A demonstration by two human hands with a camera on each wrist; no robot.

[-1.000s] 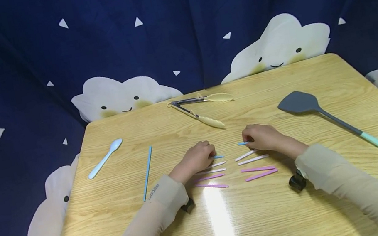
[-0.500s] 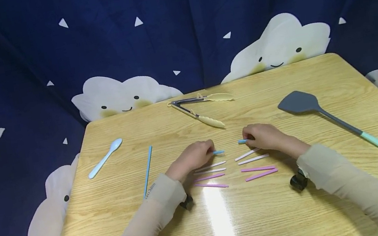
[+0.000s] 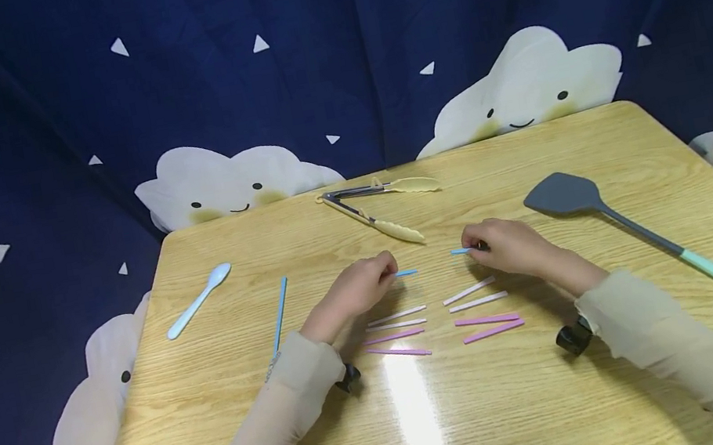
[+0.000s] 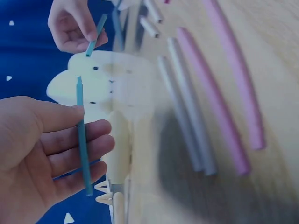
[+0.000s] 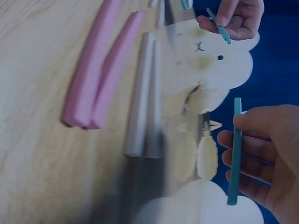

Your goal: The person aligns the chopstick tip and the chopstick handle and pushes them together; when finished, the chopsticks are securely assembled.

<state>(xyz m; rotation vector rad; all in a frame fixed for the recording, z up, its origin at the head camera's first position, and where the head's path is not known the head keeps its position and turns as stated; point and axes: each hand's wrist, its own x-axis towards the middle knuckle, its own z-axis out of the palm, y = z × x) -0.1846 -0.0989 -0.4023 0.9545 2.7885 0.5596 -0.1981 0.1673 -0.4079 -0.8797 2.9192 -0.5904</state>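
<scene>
My left hand (image 3: 355,288) pinches a short, thin blue stick (image 4: 84,149) between thumb and fingers; the stick has a narrower tip at one end. A similar blue stick (image 5: 236,149) is pinched by my right hand (image 3: 510,249), across from the left one. Both are held above the table, a gap between them. Nearer me lie two groups of short sticks: white sticks (image 3: 397,315) and pink sticks (image 3: 394,336) on the left, white sticks (image 3: 478,302) and pink sticks (image 3: 487,320) on the right.
A longer blue stick (image 3: 280,314) lies left of my left hand, partly behind the sleeve. Further left is a light blue spoon (image 3: 198,300). Spread tongs (image 3: 354,211) lie at the back, and a grey spatula (image 3: 562,194) with a mint handle at the right. A dark blue curtain (image 3: 325,45) hangs behind the table.
Both hands have risen and moved away from me toward the back of the table, carrying their blue sticks. The white and pink sticks have stayed put.
</scene>
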